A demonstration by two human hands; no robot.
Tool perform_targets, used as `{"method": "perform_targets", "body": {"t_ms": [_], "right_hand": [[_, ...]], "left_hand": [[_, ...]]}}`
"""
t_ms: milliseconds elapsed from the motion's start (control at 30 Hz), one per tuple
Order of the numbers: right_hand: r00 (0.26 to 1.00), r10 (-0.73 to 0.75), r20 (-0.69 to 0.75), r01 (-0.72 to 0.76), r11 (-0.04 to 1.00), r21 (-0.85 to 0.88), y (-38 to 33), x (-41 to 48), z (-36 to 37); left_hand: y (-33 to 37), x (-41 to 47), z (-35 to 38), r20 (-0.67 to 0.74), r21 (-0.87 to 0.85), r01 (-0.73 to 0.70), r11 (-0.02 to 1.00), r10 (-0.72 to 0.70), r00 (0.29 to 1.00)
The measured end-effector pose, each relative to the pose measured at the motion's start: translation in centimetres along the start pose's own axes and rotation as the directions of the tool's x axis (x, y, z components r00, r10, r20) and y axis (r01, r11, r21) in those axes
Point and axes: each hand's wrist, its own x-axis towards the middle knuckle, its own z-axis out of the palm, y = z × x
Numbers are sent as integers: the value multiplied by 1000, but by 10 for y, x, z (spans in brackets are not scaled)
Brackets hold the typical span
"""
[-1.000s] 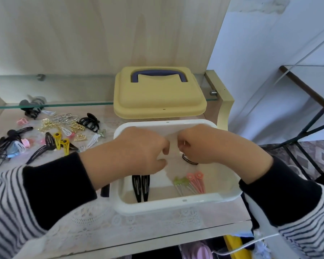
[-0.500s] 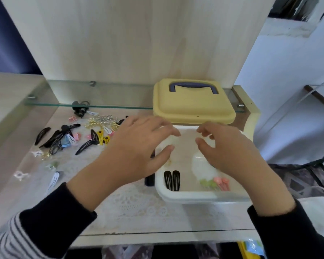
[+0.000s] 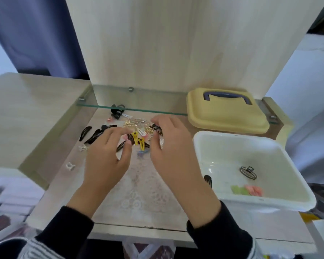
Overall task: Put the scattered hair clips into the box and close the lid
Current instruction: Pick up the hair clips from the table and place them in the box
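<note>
Both hands have shifted from above the box (image 3: 269, 202) leftward to the scattered hair clips (image 3: 138, 128) on the table (image 3: 138, 193). Left hand (image 3: 105, 159) and right hand (image 3: 168, 152) hover with fingers loosely spread, gripping nothing evident. Clips appear light, stiff, smooth and apt to tangle; pinch each across its flat body. A few already lie in the box; the lid (image 3: 226, 113), off, rests just behind it.

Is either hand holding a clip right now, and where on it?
Nothing held, as far as shows: left hand and right hand hover, fingers loose, over the scattered hair clips, none pinched.
</note>
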Motion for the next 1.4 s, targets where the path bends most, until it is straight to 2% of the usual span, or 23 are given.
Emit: {"method": "perform_targets", "body": {"t_ms": [200,367,467,567,733,1067,1167,1400], "right_hand": [[998,51,28,-48,992,-113,17,-16,69],[990,126,62,-109,969,-221,41,-23,99],[988,138,76,-114,961,-254,51,-29,106],[987,149,65,-127,956,-264,54,-29,108],[987,128,93,-94,948,-304,56,-32,111],[989,126,75,-96,942,-321,62,-33,117],[991,110,79,-78,940,-333,64,-34,119],[993,94,71,-68,950,-306,66,-33,120]], "left_hand": [[-29,-26,25,94,-11,306,952,-304,948],[-37,-27,40,122,193,211,958,-237,964],[-39,-19,44,123,374,198,906,-260,958],[-40,-15,48,84,458,184,870,-249,965],[-43,-17,51,76,487,171,857,-236,969],[-43,-14,49,-3,478,268,837,-303,953],[-44,-7,51,-4,495,260,829,-297,955],[-42,8,62,38,474,320,820,-382,923]]}}
